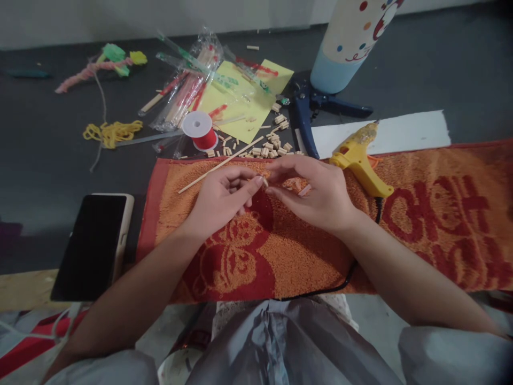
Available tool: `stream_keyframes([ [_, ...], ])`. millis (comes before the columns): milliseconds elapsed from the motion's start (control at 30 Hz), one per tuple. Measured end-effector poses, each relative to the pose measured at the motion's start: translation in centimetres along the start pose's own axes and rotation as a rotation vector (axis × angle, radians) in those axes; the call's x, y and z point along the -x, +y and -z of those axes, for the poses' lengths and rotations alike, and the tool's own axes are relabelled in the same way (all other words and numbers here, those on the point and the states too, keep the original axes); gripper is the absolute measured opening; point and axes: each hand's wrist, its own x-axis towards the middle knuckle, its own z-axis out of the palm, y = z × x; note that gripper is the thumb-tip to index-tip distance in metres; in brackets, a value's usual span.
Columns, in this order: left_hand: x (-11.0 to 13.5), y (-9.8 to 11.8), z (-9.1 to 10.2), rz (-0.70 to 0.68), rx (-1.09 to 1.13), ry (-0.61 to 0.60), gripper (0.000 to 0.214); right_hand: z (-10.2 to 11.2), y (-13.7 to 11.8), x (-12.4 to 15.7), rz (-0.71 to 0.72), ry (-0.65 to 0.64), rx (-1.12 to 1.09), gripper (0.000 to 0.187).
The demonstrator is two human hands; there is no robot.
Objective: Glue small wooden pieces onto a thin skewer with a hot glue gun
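Over the orange and red towel, my left hand pinches a small cut piece of wooden stick between thumb and fingers. My right hand curves in from the other side, thumb and forefinger apart around the piece's free end; I see no clear grip on it. A long thin wooden stick lies behind my left hand. Just beyond the towel's far edge is a heap of short cut stick pieces. The yellow hot glue gun rests to the right of my right hand.
Navy hand cutters and a white strip lie behind the glue gun, near a tall patterned bottle. Further left are a red thread spool, wrapped chopsticks, yellow paper, yellow yarn and a phone.
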Motion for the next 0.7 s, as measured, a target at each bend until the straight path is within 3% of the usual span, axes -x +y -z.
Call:
stream_keyframes([
  [300, -0.32, -0.89, 0.26, 0.026, 0.121, 0.019, 0.015, 0.32, -0.61, -0.39, -0.23, 0.079, -0.333, 0.023],
  [533, -0.49, -0.78, 0.15, 0.055, 0.151, 0.042, 0.015, 0.8, -0.35, -0.7, -0.344, 0.167, -0.402, 0.028],
  [700, -0.32, -0.73, 0.16, 0.061, 0.156, -0.016, 0.017, 0.49, 0.04, -0.72, -0.333, 0.064, -0.394, 0.026],
])
